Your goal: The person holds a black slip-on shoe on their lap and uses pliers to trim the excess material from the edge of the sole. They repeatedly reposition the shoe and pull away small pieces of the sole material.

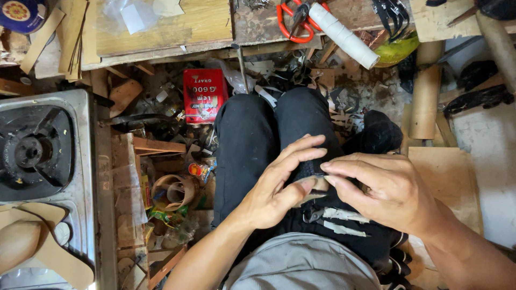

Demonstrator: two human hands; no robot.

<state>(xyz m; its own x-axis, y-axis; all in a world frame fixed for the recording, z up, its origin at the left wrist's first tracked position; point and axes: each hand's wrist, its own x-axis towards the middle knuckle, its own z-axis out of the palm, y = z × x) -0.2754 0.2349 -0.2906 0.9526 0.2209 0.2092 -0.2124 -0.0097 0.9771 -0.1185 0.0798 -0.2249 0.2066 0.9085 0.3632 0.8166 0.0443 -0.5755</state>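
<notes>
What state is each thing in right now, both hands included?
Left hand: fingers curled, pinching a small pale strip over the lap.
Right hand: fingertips pressed on the same strip.
Pale strip: held between both hands, mostly hidden.
Pliers: lying on the lap, untouched.
Orange-handled scissors: lying on the bench, blades hidden.
White roll: lying on its side.
Gas stove: no flame visible.
Red tin: lying flat, lid on.

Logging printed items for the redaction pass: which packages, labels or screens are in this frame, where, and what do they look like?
Red tin: floor above the left knee, rectangular, red with white print.
Round tin: top left corner, dark blue lid with a floral emblem.
Small wrapper: on the floor left of the left hand, crumpled, red and yellow.
Screens: none.
</notes>
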